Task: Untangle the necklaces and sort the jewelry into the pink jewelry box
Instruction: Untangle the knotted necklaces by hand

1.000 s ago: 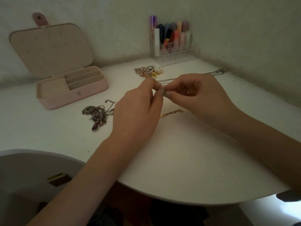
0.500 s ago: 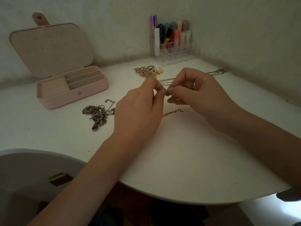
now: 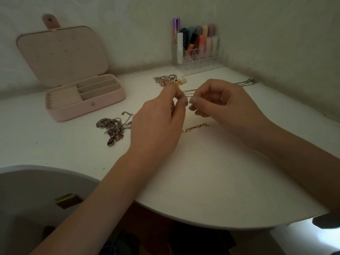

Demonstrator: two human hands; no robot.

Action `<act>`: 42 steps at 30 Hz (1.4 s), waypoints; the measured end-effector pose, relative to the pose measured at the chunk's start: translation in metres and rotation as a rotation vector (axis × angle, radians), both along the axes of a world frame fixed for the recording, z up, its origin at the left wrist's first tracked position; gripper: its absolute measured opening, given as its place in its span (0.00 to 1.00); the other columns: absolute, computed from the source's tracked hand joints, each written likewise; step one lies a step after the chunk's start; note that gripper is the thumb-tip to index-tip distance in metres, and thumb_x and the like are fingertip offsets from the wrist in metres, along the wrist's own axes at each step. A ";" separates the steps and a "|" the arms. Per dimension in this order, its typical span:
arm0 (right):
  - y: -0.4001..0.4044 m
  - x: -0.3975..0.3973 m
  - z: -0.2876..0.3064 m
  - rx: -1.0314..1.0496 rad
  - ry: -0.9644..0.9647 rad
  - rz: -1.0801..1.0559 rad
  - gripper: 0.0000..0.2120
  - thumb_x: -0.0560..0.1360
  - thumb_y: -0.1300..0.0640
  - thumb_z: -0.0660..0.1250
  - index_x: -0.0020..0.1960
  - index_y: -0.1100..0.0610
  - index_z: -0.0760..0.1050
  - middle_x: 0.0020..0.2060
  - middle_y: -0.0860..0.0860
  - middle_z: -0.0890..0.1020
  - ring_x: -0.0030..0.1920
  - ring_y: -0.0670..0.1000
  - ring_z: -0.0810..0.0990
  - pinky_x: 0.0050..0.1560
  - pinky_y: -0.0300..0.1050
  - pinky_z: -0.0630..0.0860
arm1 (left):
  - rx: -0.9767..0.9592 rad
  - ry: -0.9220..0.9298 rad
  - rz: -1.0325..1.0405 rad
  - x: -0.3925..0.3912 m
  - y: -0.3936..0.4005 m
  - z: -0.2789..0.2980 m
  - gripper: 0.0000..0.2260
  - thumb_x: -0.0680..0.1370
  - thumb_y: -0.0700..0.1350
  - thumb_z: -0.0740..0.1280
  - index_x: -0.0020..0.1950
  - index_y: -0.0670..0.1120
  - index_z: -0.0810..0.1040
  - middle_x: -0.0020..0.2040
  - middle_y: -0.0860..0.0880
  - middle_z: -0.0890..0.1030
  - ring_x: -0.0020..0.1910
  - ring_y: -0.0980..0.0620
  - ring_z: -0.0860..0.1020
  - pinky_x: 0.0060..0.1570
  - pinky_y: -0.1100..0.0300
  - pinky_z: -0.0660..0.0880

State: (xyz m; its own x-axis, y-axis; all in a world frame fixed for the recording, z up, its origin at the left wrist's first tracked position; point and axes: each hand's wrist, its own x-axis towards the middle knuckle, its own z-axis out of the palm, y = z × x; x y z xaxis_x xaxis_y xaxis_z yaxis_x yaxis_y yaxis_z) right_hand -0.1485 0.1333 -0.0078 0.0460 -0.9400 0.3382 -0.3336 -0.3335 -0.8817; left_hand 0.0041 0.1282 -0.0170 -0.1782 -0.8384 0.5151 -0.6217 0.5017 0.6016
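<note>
Silver thin chain point(image 3: 188, 92) — pinched between both hands, left point(image 3: 158, 124) and right point(image 3: 223, 103) — over white tabletop point(image 3: 202, 181).

Home vanity corner, white table point(image 3: 211, 181), lipstick organizer point(image 3: 199, 59)

Our white rounded desk point(image 3: 211, 181) carries an open pink jewelry box point(image 3: 103, 105) and tangled silver chains point(image 3: 112, 127) left of our hands point(image 3: 158, 124), a clear plastic organizer point(image 3: 200, 59) beyond.
</note>
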 end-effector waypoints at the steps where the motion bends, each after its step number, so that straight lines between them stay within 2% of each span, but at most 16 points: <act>1: 0.000 0.000 0.000 -0.014 0.006 0.000 0.01 0.75 0.60 0.69 0.46 0.57 0.79 0.39 0.54 0.84 0.40 0.50 0.82 0.47 0.46 0.78 | 0.001 0.003 -0.001 0.000 0.000 0.000 0.06 0.80 0.50 0.59 0.44 0.54 0.69 0.23 0.54 0.69 0.26 0.57 0.68 0.29 0.58 0.59; 5: 0.000 0.000 0.000 -0.048 0.051 -0.002 0.04 0.73 0.62 0.70 0.47 0.56 0.82 0.38 0.51 0.84 0.40 0.47 0.81 0.44 0.35 0.76 | 0.019 0.003 -0.011 -0.001 -0.001 0.000 0.05 0.80 0.50 0.59 0.45 0.53 0.70 0.24 0.55 0.69 0.27 0.57 0.68 0.31 0.57 0.60; 11: 0.001 0.001 0.000 -0.062 0.107 -0.067 0.04 0.73 0.61 0.71 0.43 0.53 0.82 0.35 0.45 0.84 0.37 0.42 0.81 0.39 0.30 0.72 | 0.030 -0.037 -0.013 -0.001 -0.002 -0.001 0.06 0.81 0.51 0.59 0.45 0.53 0.70 0.25 0.56 0.69 0.29 0.55 0.69 0.33 0.57 0.61; 14: 0.001 0.001 -0.001 -0.022 0.131 -0.062 0.03 0.73 0.60 0.71 0.42 0.53 0.82 0.36 0.48 0.84 0.38 0.46 0.82 0.38 0.32 0.74 | 0.025 -0.016 0.008 -0.001 -0.002 0.000 0.06 0.81 0.51 0.59 0.44 0.53 0.69 0.25 0.56 0.68 0.28 0.56 0.68 0.32 0.57 0.60; 17: 0.002 0.002 0.000 0.023 0.099 -0.038 0.02 0.73 0.59 0.71 0.42 0.54 0.82 0.36 0.49 0.84 0.36 0.44 0.80 0.38 0.34 0.74 | 0.029 -0.033 0.006 -0.002 -0.002 -0.001 0.06 0.80 0.51 0.59 0.45 0.52 0.70 0.25 0.56 0.69 0.29 0.55 0.69 0.33 0.57 0.62; 22: 0.000 -0.001 -0.002 0.060 0.105 -0.043 0.03 0.73 0.57 0.71 0.40 0.55 0.81 0.34 0.48 0.84 0.35 0.45 0.79 0.40 0.41 0.77 | 0.023 -0.070 0.011 -0.003 -0.003 0.000 0.06 0.80 0.51 0.59 0.45 0.52 0.70 0.27 0.54 0.71 0.34 0.48 0.77 0.35 0.54 0.69; 25: -0.002 -0.001 -0.004 0.054 0.119 -0.066 0.04 0.73 0.58 0.70 0.39 0.55 0.79 0.34 0.48 0.83 0.34 0.46 0.79 0.39 0.40 0.76 | 0.026 -0.105 0.019 -0.002 -0.003 0.000 0.06 0.80 0.51 0.59 0.47 0.51 0.72 0.29 0.54 0.71 0.36 0.48 0.77 0.36 0.53 0.70; 30: -0.001 -0.001 -0.003 0.038 0.140 -0.079 0.05 0.72 0.59 0.69 0.38 0.54 0.79 0.35 0.50 0.83 0.33 0.46 0.79 0.39 0.39 0.76 | 0.016 -0.139 0.030 -0.003 -0.004 -0.001 0.06 0.80 0.51 0.60 0.48 0.50 0.73 0.28 0.54 0.69 0.34 0.48 0.72 0.34 0.56 0.62; 38: -0.003 -0.001 -0.003 0.055 0.127 -0.065 0.04 0.71 0.61 0.69 0.38 0.56 0.79 0.36 0.53 0.82 0.33 0.46 0.78 0.39 0.39 0.75 | -0.013 -0.142 0.000 -0.002 -0.003 -0.001 0.06 0.80 0.50 0.60 0.48 0.50 0.73 0.28 0.53 0.70 0.32 0.50 0.71 0.31 0.56 0.62; 42: -0.004 -0.002 -0.004 0.057 0.129 -0.063 0.05 0.71 0.61 0.69 0.37 0.55 0.78 0.31 0.46 0.80 0.31 0.44 0.77 0.37 0.36 0.74 | -0.018 -0.143 -0.009 -0.003 -0.002 -0.002 0.06 0.80 0.50 0.60 0.47 0.50 0.73 0.27 0.53 0.71 0.31 0.50 0.71 0.31 0.56 0.63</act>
State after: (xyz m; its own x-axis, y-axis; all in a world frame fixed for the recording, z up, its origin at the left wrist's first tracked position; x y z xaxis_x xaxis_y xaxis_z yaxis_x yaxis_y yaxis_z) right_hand -0.1504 0.1298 -0.0114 0.0260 -0.9600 0.2789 -0.4637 -0.2587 -0.8474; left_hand 0.0014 0.1260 -0.0186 -0.2581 -0.8275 0.4987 -0.6957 0.5174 0.4984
